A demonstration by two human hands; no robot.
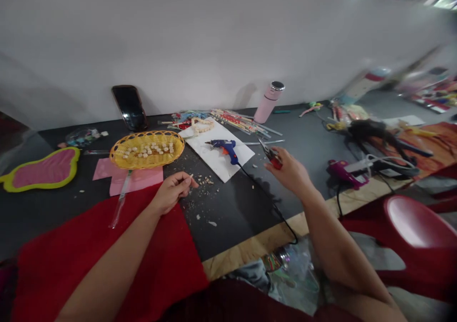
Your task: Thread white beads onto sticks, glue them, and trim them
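Note:
My left hand is closed in a pinch above the edge of the red cloth, with a small pale piece at its fingertips. Small crumbs and chips lie on the dark table beside it. In my right hand is a pair of red-handled pliers, their metal jaws pointing up and left. Between the hands, a blue glue gun rests on a white board. A pale beaded shape lies at the board's far end.
A yellow basket holding small pale pieces stands left, partly over pink sheets. Behind are a leaning phone, several thin strips and a pink bottle. The glue gun's cord crosses the table's front edge. Red stools stand right.

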